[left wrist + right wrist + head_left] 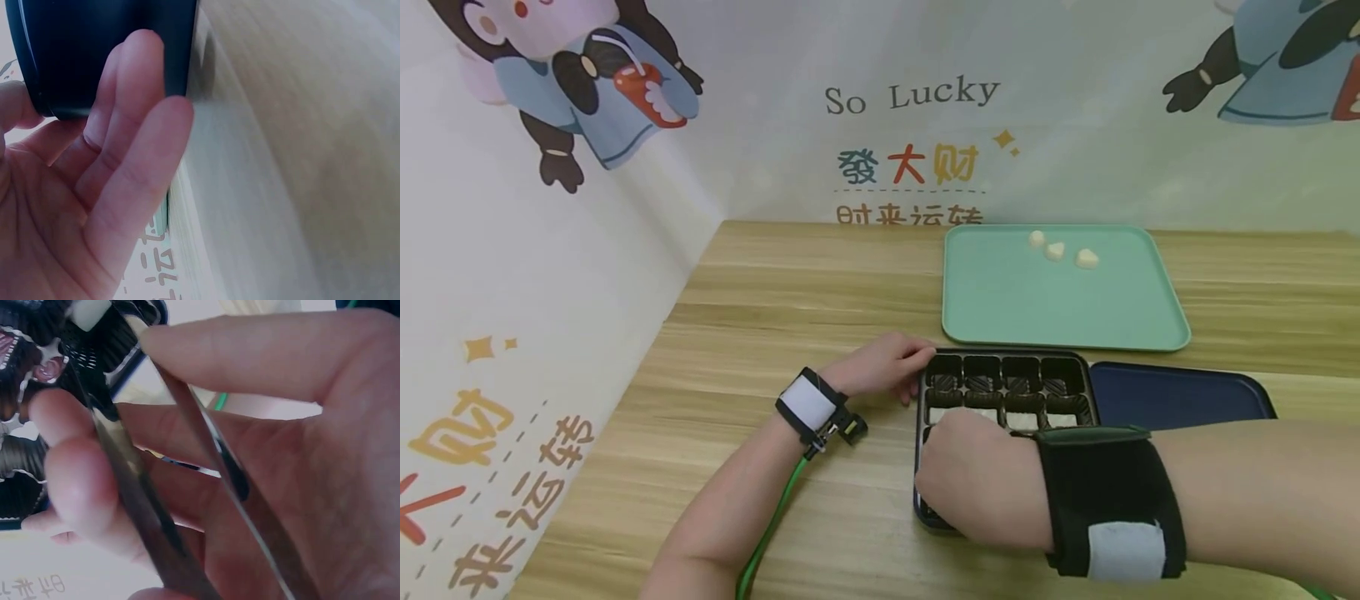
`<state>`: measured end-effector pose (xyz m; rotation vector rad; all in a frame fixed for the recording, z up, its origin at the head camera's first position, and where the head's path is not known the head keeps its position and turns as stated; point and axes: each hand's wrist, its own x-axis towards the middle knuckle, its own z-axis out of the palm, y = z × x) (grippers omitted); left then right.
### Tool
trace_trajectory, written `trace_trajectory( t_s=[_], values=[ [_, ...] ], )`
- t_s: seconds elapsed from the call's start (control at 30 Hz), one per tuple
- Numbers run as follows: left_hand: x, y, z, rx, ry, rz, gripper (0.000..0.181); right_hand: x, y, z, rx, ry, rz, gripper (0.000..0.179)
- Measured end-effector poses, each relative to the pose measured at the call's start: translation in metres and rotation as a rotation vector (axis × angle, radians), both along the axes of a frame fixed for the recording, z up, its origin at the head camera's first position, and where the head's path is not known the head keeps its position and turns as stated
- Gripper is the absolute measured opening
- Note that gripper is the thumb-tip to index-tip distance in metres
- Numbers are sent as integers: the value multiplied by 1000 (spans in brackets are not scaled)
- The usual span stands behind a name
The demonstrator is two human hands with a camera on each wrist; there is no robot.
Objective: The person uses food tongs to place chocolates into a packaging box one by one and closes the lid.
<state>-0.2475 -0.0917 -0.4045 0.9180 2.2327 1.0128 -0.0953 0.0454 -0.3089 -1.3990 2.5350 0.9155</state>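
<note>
A dark box (919, 467) with a black compartmented insert stands on the table. My left hand (887, 365) holds its far left corner, the thumb on the rim. In the left wrist view the other fingers lie along the box's outer wall (69, 50). My right hand (981, 479) is over the near left compartments and hides them. It grips metal tweezers (147, 500) between thumb and fingers, their tips apart. A white piece (90, 312) lies near the tips in the right wrist view. Pale pieces (1022, 422) fill the second row; the far row shows no pieces.
Behind the box lies a mint-green tray (1000, 308) with small cream-coloured pieces (1055, 250) near its far edge. A dark blue tray or lid (1180, 392) lies right of the box, partly behind my right forearm. A printed cloth (775, 142) covers the wall behind.
</note>
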Motion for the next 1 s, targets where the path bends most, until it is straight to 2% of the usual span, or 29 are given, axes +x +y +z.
trace_trajectory(
  t_s=[0.17, 0.27, 0.37, 0.47, 0.57, 0.7, 0.8, 0.9, 1.0],
  values=[
    [-1, -1, -2, 7, -7, -2, 34, -3, 0, 8, -54, -26, -22, 25],
    [-1, -1, -3, 9, -6, 3, 34, -7, 7, 20, -92, -129, -89, 25],
    [-1, -1, -4, 9, -4, 7, 34, -13, 28, 36, -150, -240, -168, 26],
    [-1, 0, -5, 12, -6, 5, 34, -25, 60, 50, -246, -265, -237, 23],
    [-1, 0, -5, 18, -3, -1, 33, -46, 96, 57, -367, -218, -303, 12],
    [-1, -1, -4, 18, 4, -7, 34, -81, 135, 58, -441, -187, -460, 26],
    [0, -2, -3, 14, 4, -8, 34, -105, 158, 53, -494, -176, -568, 31],
    [1, -2, -2, 12, 1, -8, 34, -127, 176, 42, -520, -125, -635, 36],
    [1, 0, -1, 6, 0, -7, 34, -148, 189, 30, -523, -79, -692, 29]
  ],
)
